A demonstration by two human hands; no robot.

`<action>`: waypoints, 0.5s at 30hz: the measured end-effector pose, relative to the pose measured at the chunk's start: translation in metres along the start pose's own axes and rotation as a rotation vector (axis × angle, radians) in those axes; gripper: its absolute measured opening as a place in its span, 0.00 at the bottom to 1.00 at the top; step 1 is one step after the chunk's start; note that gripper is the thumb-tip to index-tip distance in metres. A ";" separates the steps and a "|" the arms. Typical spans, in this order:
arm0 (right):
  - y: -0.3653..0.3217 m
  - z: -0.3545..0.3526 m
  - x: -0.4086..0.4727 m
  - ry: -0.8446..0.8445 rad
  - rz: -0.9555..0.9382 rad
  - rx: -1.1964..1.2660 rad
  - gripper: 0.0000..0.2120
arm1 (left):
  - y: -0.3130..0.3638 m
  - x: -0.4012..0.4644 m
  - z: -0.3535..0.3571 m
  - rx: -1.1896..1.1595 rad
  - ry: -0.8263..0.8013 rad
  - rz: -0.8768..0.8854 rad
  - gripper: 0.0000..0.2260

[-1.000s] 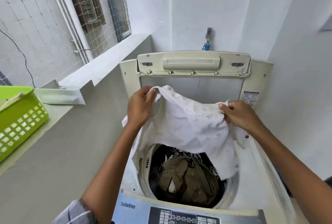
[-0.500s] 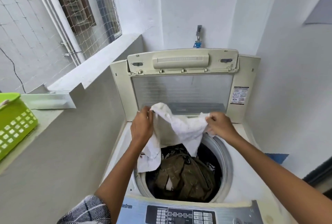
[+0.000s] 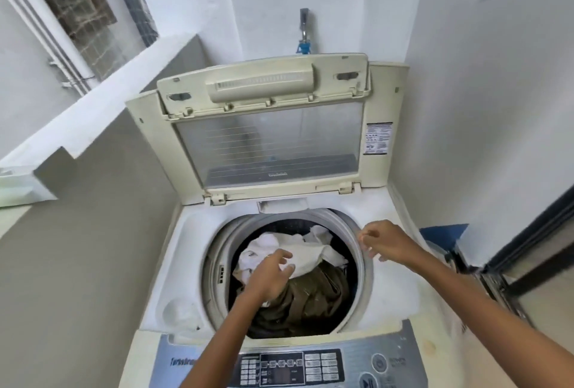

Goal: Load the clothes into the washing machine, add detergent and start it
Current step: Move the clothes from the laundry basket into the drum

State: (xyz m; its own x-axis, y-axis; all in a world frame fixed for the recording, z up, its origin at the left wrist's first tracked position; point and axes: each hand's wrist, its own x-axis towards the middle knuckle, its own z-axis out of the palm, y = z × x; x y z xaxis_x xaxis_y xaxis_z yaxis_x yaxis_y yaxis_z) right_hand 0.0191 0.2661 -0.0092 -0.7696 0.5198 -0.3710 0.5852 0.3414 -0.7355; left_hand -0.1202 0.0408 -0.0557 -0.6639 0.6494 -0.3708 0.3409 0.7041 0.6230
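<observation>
Your washing machine point(image 3: 198, 263) stands with its lid point(image 3: 264, 126) propped upright behind the drum opening. Inside the drum, the white garment point(image 3: 307, 251) lies on top of an olive-brown piece of clothing point(image 3: 313, 294), both below the grey rim. Your left hand point(image 3: 270, 275) reaches into the drum, fingers spread and relaxed, just over or touching the white garment; contact is hard to tell. Your right hand point(image 3: 382, 240) hovers over the right side of the rim, fingers loosely curled and holding nothing.

By the look of it, at least part of the loading is done: clothes sit in the drum, and neither hand carries any. Whether more laundry waits outside the drum cannot be told. No detergent is in view, so that step seems still ahead, as does closing the lid and using the control panel point(image 3: 292, 369) at the front edge of the machine.
</observation>
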 end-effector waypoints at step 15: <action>0.180 -0.113 0.031 0.176 0.081 0.440 0.08 | 0.221 0.036 0.175 0.098 0.345 0.308 0.16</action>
State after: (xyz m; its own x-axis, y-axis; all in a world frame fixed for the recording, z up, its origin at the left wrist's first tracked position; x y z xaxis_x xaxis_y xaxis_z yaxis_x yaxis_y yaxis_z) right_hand 0.1293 0.4324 -0.0889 -0.6488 0.6685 -0.3636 0.4487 -0.0499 -0.8923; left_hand 0.0473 0.2696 -0.0519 -0.6989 0.7105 0.0818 0.6069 0.5286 0.5936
